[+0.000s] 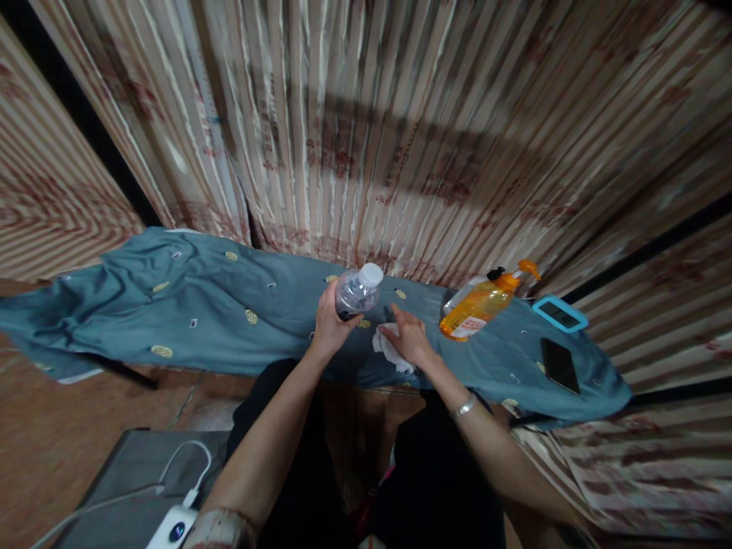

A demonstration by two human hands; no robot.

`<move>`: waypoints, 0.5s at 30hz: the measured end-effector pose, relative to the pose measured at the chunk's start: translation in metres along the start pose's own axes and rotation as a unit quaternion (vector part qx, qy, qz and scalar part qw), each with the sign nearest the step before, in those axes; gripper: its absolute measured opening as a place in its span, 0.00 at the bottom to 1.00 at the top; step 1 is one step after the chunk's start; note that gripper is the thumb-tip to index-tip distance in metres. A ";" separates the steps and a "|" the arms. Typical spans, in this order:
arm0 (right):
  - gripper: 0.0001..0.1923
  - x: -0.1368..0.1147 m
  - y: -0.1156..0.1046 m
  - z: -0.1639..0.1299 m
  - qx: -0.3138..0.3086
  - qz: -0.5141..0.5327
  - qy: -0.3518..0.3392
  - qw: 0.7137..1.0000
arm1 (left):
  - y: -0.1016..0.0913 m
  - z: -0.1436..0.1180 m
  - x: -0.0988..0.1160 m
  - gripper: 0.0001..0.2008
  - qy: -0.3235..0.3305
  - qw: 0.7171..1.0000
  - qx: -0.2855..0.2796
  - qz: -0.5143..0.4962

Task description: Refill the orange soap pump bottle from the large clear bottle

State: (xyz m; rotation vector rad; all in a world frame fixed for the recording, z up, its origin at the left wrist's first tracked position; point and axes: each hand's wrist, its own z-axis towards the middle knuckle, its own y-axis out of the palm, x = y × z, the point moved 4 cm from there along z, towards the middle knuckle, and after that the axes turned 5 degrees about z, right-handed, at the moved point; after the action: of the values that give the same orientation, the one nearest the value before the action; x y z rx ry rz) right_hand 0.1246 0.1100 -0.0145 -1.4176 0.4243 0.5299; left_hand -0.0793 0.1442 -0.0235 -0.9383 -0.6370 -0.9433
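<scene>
Hands: left hand grips one clear bottle, right hand presses flat on one white cloth.

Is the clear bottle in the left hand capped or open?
Capped. A white cap sits on the neck of the clear bottle, which the left hand holds tilted above the blue cloth.

Bare forearms; silver wristband above right hand; dark trousers
</scene>
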 end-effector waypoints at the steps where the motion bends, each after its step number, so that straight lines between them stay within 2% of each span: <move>1: 0.24 0.008 0.012 -0.012 0.003 0.000 0.010 1.000 | 0.000 -0.002 0.000 0.47 -0.015 1.000 -0.003 -0.019; 4: 0.21 0.025 0.039 -0.036 0.012 0.031 0.023 0.999 | 0.003 -0.006 -0.001 0.49 -0.060 0.995 -0.011 -0.077; 7: 0.18 0.035 0.044 -0.032 0.029 0.097 0.023 0.995 | 0.009 -0.007 -0.003 0.49 -0.092 0.989 -0.019 -0.111; 11: 0.18 0.040 0.015 0.005 0.074 0.219 0.015 0.973 | 0.014 -0.007 -0.004 0.43 -0.122 0.984 -0.039 -0.124; 15: 0.20 0.031 -0.023 0.044 0.134 0.337 -0.009 0.932 | 0.017 -0.005 -0.008 0.43 -0.129 0.982 -0.036 -0.136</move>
State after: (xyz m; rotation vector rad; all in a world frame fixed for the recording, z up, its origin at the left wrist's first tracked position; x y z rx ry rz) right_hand 0.1616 0.1550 -0.0092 -0.9785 0.9448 0.9943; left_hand -0.0678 0.1473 -0.0388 -1.0646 -0.9758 -1.1020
